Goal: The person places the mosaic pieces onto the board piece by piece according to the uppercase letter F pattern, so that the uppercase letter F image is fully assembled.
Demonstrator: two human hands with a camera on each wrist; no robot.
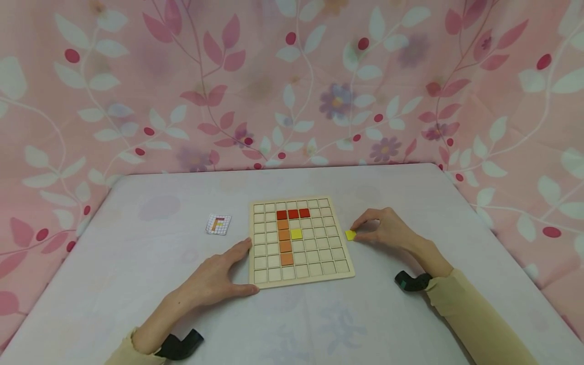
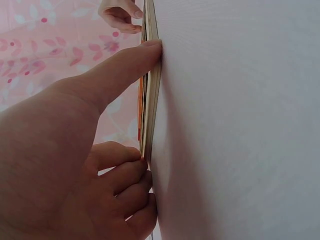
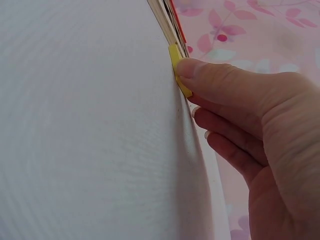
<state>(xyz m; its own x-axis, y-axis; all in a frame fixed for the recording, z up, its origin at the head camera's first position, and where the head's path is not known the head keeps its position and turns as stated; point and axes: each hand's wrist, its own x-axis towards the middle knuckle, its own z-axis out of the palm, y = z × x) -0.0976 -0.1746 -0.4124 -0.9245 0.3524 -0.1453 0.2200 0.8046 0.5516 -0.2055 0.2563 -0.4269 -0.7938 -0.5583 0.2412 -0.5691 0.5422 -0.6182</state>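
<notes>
A square wooden grid board lies flat on the table. Three red tiles form a row near its far edge, several orange tiles run in a column below the leftmost red one, and a yellow tile sits in a cell right of that column. With thumb and finger, my right hand pinches another yellow tile just beyond the board's right edge. My left hand rests against the board, its thumb at the near left corner and its fingertips at the left edge.
Left of the board lies a small card printed with a grid and a coloured pattern. A white cloth covers the table, and a pink floral curtain hangs behind it. Black wrist straps show at both sleeves.
</notes>
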